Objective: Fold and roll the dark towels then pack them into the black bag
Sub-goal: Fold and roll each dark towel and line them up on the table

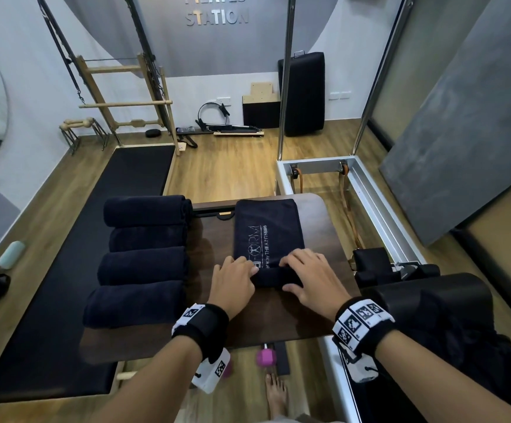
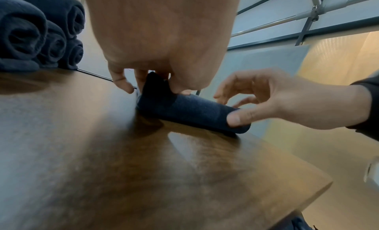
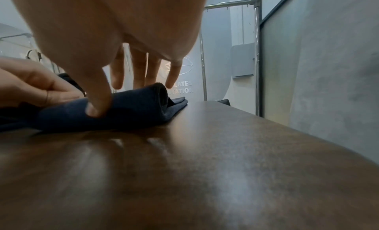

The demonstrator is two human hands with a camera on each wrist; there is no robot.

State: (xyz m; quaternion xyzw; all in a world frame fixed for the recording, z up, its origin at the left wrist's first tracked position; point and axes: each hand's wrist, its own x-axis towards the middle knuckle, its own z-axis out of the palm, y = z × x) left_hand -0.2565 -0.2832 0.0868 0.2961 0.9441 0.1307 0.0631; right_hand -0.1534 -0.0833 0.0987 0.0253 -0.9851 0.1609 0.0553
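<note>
Both hands hold the started roll at the near end of a dark folded towel point(image 1: 268, 236) on a wooden table point(image 1: 278, 319). The left hand point(image 1: 233, 280) pinches the roll's left end; the right hand point(image 1: 312, 277) curls over its right end, thumb pressed against the near side. Beyond the fingers the towel lies flat, printed side up. Left of the grip sit four rolled towels point(image 1: 143, 264). Uneven pressure would likely skew the roll or leave it loose. No black bag can be picked out with certainty.
</note>
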